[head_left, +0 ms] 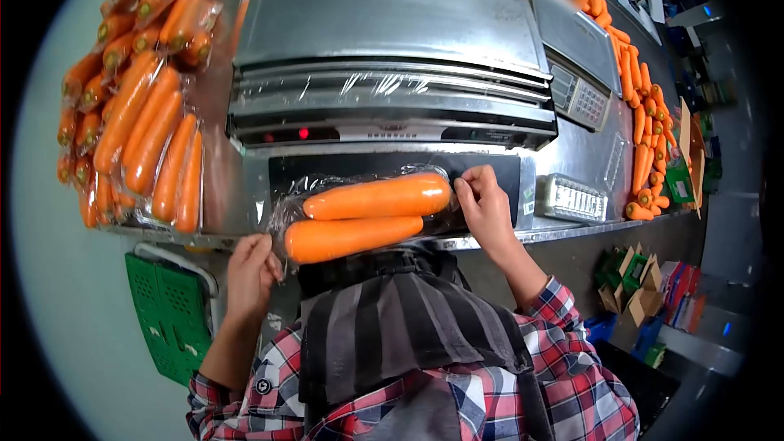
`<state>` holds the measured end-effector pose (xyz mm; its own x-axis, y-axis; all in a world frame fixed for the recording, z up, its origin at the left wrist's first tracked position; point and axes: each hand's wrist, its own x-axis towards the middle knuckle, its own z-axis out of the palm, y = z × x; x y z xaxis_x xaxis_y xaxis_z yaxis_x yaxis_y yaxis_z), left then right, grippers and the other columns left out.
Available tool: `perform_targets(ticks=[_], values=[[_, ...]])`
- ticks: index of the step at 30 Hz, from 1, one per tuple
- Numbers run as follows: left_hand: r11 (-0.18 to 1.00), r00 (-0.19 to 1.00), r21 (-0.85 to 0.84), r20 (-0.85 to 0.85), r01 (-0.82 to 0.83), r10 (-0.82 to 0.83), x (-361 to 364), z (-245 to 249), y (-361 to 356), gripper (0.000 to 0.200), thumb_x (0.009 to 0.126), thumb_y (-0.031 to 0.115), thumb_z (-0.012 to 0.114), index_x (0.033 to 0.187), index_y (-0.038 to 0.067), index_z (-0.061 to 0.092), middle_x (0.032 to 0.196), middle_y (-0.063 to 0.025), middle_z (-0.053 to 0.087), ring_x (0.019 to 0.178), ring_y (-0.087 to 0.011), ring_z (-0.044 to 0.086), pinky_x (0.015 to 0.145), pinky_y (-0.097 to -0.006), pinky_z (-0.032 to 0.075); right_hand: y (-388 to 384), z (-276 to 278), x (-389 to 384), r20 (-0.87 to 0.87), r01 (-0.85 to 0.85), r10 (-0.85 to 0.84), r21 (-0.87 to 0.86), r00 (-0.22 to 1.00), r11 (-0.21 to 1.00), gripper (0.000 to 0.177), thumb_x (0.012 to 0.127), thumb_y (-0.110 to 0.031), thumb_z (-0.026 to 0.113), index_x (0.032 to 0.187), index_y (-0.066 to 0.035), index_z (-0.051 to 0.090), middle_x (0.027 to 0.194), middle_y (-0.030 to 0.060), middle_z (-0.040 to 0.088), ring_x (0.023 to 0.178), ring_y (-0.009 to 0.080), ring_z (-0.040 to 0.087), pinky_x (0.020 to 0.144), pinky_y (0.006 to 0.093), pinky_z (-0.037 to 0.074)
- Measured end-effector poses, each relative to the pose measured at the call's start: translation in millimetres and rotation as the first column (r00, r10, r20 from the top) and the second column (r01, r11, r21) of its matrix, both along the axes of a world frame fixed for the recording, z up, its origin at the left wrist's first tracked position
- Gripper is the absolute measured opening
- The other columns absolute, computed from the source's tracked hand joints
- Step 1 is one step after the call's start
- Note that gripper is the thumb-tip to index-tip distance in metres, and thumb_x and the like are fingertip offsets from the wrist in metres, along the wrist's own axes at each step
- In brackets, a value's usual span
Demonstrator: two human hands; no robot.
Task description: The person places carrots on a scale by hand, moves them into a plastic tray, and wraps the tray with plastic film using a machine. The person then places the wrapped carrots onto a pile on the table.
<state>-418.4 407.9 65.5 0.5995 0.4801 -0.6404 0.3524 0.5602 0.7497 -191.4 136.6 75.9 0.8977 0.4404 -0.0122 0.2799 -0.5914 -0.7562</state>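
Observation:
Two large carrots (376, 198) lie side by side in clear plastic film (284, 216) at the front edge of the metal table, over a black plate (482, 188). My left hand (255, 271) pinches the film at its lower left corner. On the other side, my right hand (483, 202) has its fingers closed on the film's right end, beside the upper carrot's thick tip. Just beyond the carrots stands a metal wrapping machine (392, 106) with a red light lit on its front.
Wrapped carrots (139, 114) are piled at the left. At the right are a scale with a keypad (581, 98), a clear plastic box (575, 198) and loose carrots (641, 147). A green crate (167, 314) stands below the table's left edge; open cardboard boxes (641, 282) lie lower right.

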Motion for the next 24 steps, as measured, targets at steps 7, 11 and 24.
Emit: perform_targets(ticks=[7,11,24], values=[[0.884,0.968,-0.396,0.136,0.248,-0.210,-41,13,-2,0.054,0.076,0.040,0.072,0.113,0.003,0.058,0.078,0.0004,0.062,0.063,-0.0096,0.055,0.056,-0.0225,0.042,25,2,-13,0.055,-0.138,0.136,0.053,0.989,0.989,0.010,0.092,-0.014,0.054,0.090,-0.005,0.052,0.071,0.0039,0.052,0.060,0.0069,0.048,0.055,0.0205,0.040],[0.796,0.766,-0.189,0.465,0.575,-0.443,-38,24,20,0.064,0.068,0.030,0.081,0.119,0.000,0.057,0.085,0.0004,0.065,0.072,-0.0072,0.057,0.063,-0.0225,0.044,26,95,34,-0.282,0.026,0.156,0.549,0.947,0.835,0.020,0.095,-0.023,0.049,0.082,-0.008,0.051,0.065,-0.0014,0.045,0.049,0.0051,0.040,0.045,0.0185,0.032],[0.766,0.438,0.333,0.666,0.550,-0.604,73,93,23,0.022,0.084,0.020,0.066,0.097,0.002,0.065,0.089,-0.0053,0.064,0.073,-0.0069,0.057,0.067,-0.0217,0.046,117,135,-82,-0.978,-0.108,0.195,0.186,0.074,0.977,0.050,0.097,-0.035,0.040,0.129,0.004,0.042,0.117,0.0128,0.053,0.107,0.0184,0.053,0.095,0.0285,0.042]])
